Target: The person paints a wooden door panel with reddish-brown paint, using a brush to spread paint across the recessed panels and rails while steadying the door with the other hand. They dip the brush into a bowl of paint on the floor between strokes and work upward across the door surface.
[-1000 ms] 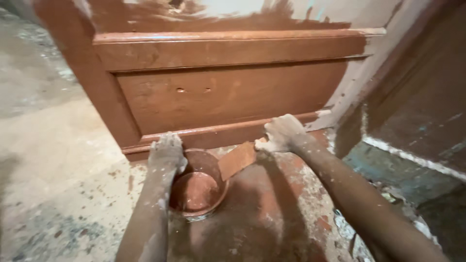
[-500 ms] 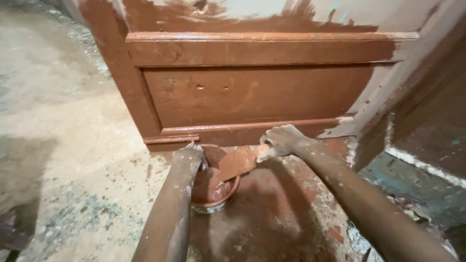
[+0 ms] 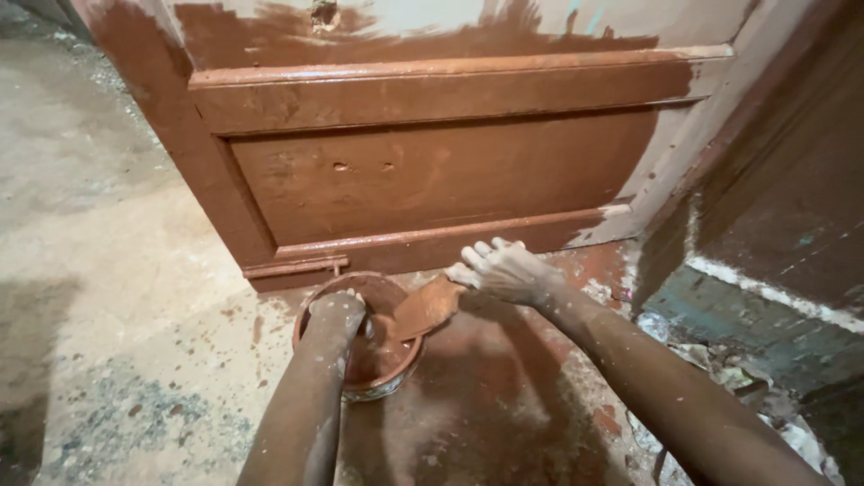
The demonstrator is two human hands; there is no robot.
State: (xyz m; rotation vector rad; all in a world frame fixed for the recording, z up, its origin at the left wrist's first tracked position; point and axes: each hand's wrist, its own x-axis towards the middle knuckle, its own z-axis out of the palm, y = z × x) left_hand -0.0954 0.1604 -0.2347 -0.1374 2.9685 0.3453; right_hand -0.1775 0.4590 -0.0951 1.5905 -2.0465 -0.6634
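Head view, looking down at a round metal bowl of reddish-brown paint (image 3: 360,337) set on the stained concrete floor (image 3: 117,297), just in front of the half-painted brown wooden door panel (image 3: 432,180). Left hand (image 3: 337,313) curled over the bowl's near rim, fingers folded down around the edge and gripping it (tips hidden inside, so depth of hold unclear). Right hand (image 3: 504,268) reaching in from the side, fingers pressed together around the handle of a wide flat paint-soaked brush (image 3: 425,308), bristle end resting over the bowl's far rim. Both forearms smeared with pale dust and paint. Risks, judged from this pose: bowl tipping if the left grip pulls the rim upward while the brush presses down on the opposite side; loaded brush dripping onto the floor on its way to the door; wet fingers slipping on the slick handle
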